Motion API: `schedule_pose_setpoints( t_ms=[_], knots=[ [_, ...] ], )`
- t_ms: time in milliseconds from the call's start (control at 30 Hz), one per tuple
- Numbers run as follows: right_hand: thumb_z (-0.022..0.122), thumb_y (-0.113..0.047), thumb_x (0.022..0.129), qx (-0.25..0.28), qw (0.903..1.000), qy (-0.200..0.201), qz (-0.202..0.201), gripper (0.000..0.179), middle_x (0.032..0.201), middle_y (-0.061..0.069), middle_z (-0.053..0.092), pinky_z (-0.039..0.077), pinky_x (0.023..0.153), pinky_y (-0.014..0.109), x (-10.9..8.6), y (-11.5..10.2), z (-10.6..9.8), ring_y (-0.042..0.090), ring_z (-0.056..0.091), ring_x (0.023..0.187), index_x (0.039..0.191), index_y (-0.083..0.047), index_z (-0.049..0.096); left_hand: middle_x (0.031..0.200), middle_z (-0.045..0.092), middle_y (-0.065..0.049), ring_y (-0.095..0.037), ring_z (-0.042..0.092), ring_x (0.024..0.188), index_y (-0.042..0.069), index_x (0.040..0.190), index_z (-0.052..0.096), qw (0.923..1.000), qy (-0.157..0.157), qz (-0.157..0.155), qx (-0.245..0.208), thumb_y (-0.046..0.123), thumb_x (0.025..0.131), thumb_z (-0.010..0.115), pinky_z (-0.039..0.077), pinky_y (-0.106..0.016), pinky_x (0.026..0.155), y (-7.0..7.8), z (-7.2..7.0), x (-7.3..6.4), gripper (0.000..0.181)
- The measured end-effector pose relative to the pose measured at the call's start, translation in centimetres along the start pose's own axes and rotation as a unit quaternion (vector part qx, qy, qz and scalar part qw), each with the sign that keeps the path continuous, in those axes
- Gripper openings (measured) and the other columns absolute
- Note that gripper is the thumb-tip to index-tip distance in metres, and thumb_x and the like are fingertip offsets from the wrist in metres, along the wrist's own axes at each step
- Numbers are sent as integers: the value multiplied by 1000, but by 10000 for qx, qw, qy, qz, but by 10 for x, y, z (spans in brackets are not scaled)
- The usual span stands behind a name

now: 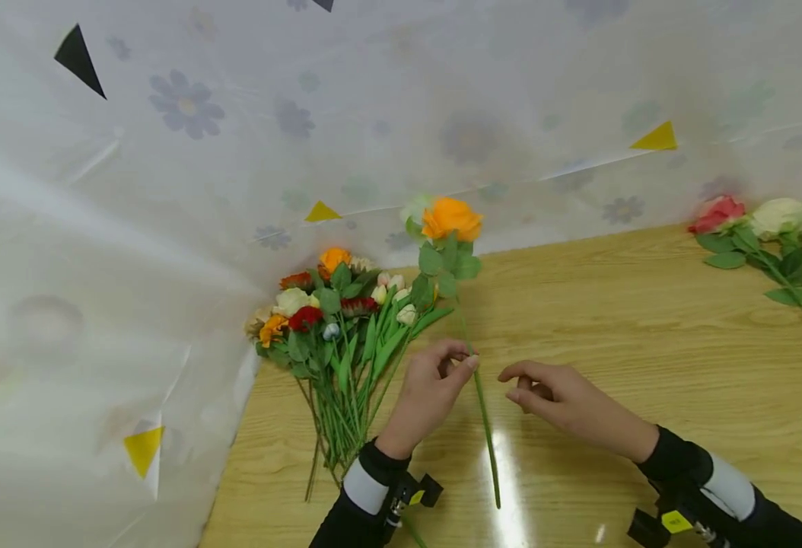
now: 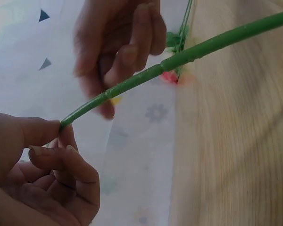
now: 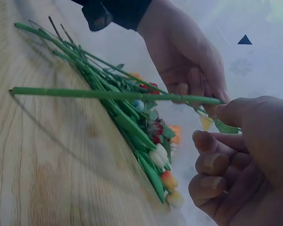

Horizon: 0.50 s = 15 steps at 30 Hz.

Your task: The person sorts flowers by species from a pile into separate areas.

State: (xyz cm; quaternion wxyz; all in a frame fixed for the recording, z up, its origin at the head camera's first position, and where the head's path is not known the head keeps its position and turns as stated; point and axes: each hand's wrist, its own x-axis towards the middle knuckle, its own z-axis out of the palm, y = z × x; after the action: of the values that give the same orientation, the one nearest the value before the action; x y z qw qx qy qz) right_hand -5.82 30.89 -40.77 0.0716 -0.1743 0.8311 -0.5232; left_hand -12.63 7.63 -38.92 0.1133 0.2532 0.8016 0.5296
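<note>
Holding the orange rose (image 1: 452, 219) just right of the flower bunch (image 1: 346, 373).
Your left hand (image 1: 435, 388), nearer the bunch, pinches the green stem (image 1: 487, 435) between thumb and fingertips. Your right hand (image 1: 568, 399), farther right of the bunch, is loosely half-curled, gripping nothing. Pink rose (image 1: 717, 214) and white rose (image 1: 781, 218): well right of the bunch; tulips (image 1: 407, 314) at the bunch's own right edge.
</note>
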Motion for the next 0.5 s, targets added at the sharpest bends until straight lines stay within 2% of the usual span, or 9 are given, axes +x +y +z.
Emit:
schedule_pose_setpoints(
  t_ms=[67, 167, 233, 300, 367, 433, 467, 500],
  knots=[
    [56, -19, 108, 178, 9997, 26, -151, 24, 84, 2, 63, 45, 56, 26, 4, -4, 7, 3, 51, 61, 123, -3, 64, 100, 71, -8, -3, 45, 56, 6, 115, 71, 9999, -122, 103, 31, 27, 103, 64, 38, -19, 52, 3, 10, 2, 25],
    [55, -15, 107, 343, 9988, 136, -318, 13, 80, 2, 59, 42, 55, 27, 5, -5, 13, 4, 46, 59, 108, -7, 65, 98, 71, -7, -2, 45, 54, 8, 113, 70, 9995, -232, 200, 80, 25, 103, 65, 38, -18, 50, 6, 21, 3, 21],
    [54, -13, 107, 420, 9983, 203, -349, 13, 77, 3, 57, 40, 53, 28, 4, -3, 15, 4, 41, 56, 98, -10, 62, 98, 71, -8, -1, 44, 54, 7, 111, 70, 9991, -248, 290, 180, 24, 102, 66, 39, -18, 49, 7, 27, 4, 19],
    [54, -12, 107, 535, 9977, 264, -328, 15, 75, 5, 55, 38, 51, 30, 2, -2, 15, 5, 37, 54, 94, -10, 60, 99, 71, -7, 1, 43, 54, 7, 113, 69, 9983, -258, 379, 363, 23, 102, 66, 38, -17, 49, 9, 30, 5, 19],
    [55, -12, 107, 582, 9973, 362, -280, 15, 75, 5, 56, 38, 51, 30, -1, 0, 15, 6, 39, 53, 94, -10, 61, 100, 72, -5, 2, 43, 54, 7, 115, 70, 9953, -214, 560, 760, 25, 102, 66, 38, -15, 50, 10, 30, 6, 22],
    [55, -12, 107, 580, 9969, 475, -243, 14, 76, 5, 59, 40, 52, 29, -3, 2, 14, 9, 44, 54, 96, -10, 62, 101, 71, -2, 2, 43, 58, 9, 118, 70, 9876, 15, 817, 1343, 29, 102, 66, 37, -14, 51, 10, 27, 7, 26],
    [55, -12, 107, 590, 9966, 518, -231, 13, 77, 6, 60, 41, 53, 30, -4, 3, 13, 10, 46, 55, 97, -9, 63, 102, 71, 0, 1, 46, 59, 10, 119, 70, 9803, 229, 984, 1698, 29, 102, 66, 38, -14, 52, 9, 24, 7, 26],
    [55, -12, 107, 576, 9965, 562, -215, 12, 78, 7, 61, 42, 53, 30, -5, 4, 12, 12, 49, 56, 99, -9, 63, 102, 70, 0, 0, 49, 61, 12, 120, 71, 9690, 507, 1147, 2128, 30, 101, 66, 39, -15, 52, 7, 20, 8, 27]
  ],
)
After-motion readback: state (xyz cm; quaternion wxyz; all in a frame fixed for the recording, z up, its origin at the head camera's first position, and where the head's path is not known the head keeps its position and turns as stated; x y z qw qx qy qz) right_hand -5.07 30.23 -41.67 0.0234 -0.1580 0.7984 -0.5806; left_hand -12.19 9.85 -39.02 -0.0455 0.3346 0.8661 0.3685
